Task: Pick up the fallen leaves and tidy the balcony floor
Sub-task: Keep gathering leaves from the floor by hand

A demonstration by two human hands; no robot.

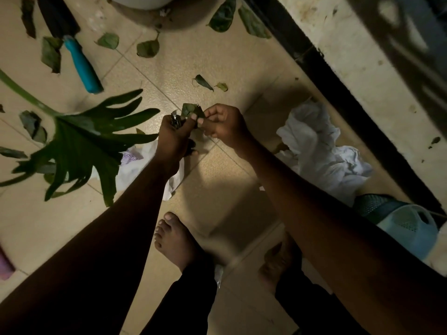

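The person stands barefoot on the tiled floor [169, 76], both arms out over it. The right hand [222, 126] pinches a leaf [189, 110] between thumb and fingertips, and that leaf touches the top of the left hand [173, 136]. The left hand is curled tight round a dark clump [176, 120], too dim for me to make out.

More leaves [148, 47] lie loose on the tiles at twelve o'clock from the hands, two small ones nearest and others up by the pot [145, 1]. A trowel [82, 66] lies at eleven. A big frond [79, 143] hangs at nine. A white cloth [314, 141] is heaped at three, and a basket [408, 226] sits at four.
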